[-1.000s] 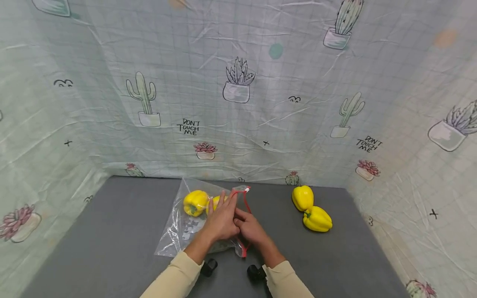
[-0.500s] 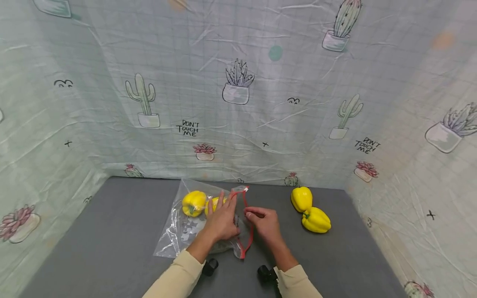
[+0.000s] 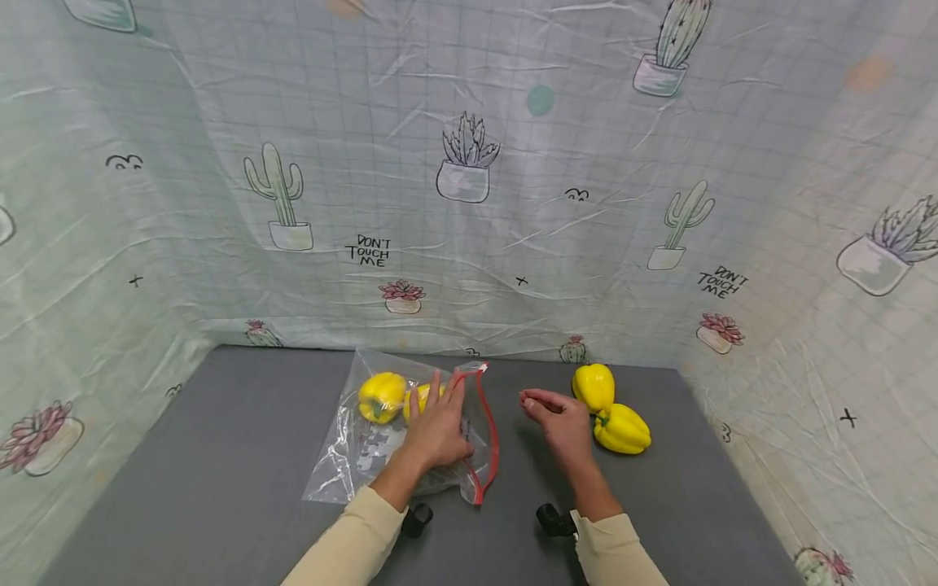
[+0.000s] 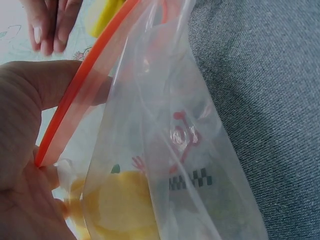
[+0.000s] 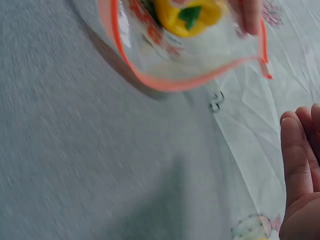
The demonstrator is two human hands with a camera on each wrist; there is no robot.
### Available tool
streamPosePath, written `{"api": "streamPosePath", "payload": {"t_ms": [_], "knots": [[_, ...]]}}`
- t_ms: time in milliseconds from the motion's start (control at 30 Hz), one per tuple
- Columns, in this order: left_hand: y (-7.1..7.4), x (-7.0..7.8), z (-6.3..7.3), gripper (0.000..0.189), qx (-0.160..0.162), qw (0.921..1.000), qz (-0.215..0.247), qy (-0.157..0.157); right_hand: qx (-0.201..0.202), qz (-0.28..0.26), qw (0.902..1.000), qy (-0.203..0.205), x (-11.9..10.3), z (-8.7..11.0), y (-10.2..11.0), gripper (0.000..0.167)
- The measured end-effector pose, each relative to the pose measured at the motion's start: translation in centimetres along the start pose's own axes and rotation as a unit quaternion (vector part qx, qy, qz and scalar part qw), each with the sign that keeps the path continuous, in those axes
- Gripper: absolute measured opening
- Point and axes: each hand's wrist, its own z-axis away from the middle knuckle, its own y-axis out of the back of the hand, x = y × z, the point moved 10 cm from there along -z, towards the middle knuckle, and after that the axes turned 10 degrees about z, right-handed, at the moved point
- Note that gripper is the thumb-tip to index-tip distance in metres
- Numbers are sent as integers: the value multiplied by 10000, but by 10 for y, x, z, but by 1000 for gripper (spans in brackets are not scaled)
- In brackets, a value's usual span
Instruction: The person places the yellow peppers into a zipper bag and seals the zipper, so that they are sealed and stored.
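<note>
A clear zip bag (image 3: 344,456) with a red zip edge lies on the grey table, its mouth spread towards the right. Two yellow bell peppers show in it: one at the left (image 3: 382,397), another (image 3: 416,402) partly behind my left hand (image 3: 437,433). That hand is at the bag's mouth with fingers extended; in the left wrist view its thumb (image 4: 60,82) lies behind the red zip edge. My right hand (image 3: 564,423) is off the bag, its fingers (image 5: 295,155) straight, close together and holding nothing. Beside it lie two loose yellow bell peppers, the back one (image 3: 593,387) and the front one (image 3: 623,430).
Thin fabric with cactus drawings (image 3: 469,179) hangs behind the grey table (image 3: 220,456) and along both sides. Black wrist cameras sit under the left wrist (image 3: 416,519) and the right wrist (image 3: 554,519).
My right hand has left the bag's mouth and moved right, towards the loose bell peppers. The mouth's red edge bows out further right. The left hand has stayed at the bag.
</note>
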Motion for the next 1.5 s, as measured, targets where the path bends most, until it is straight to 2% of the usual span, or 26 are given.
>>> {"api": "streamPosePath", "payload": {"t_ms": [200, 467, 567, 767, 1133, 1267, 1400, 1500], "knots": [[-2, -2, -4, 113, -9, 10000, 11, 66, 176, 6, 9997, -185, -2, -2, 25, 29], [-3, -2, -7, 113, -65, 9999, -9, 114, 463, -2, 9988, -186, -2, -3, 61, 36], [-3, -1, -7, 113, -54, 9999, -42, 115, 619, 156, 9978, -158, -1, -3, 74, 37], [-5, -1, -7, 113, -75, 9997, -159, 182, 1055, 625, 9922, -232, 3, -4, 102, 36], [-3, 1, -8, 112, -37, 9997, -139, 174, 1676, 471, 9837, -448, 15, -3, 156, 39], [-4, 3, -8, 112, -53, 9999, -101, 117, 1838, 715, 9784, -627, 25, 2, 172, 38], [-4, 1, -7, 111, -34, 9998, -151, 133, 1771, 1212, 9717, -991, 36, 4, 181, 40], [-3, 0, -5, 111, 7, 9997, -201, 150, 1331, 1328, 9756, -1135, 47, 1, 180, 54]]}}
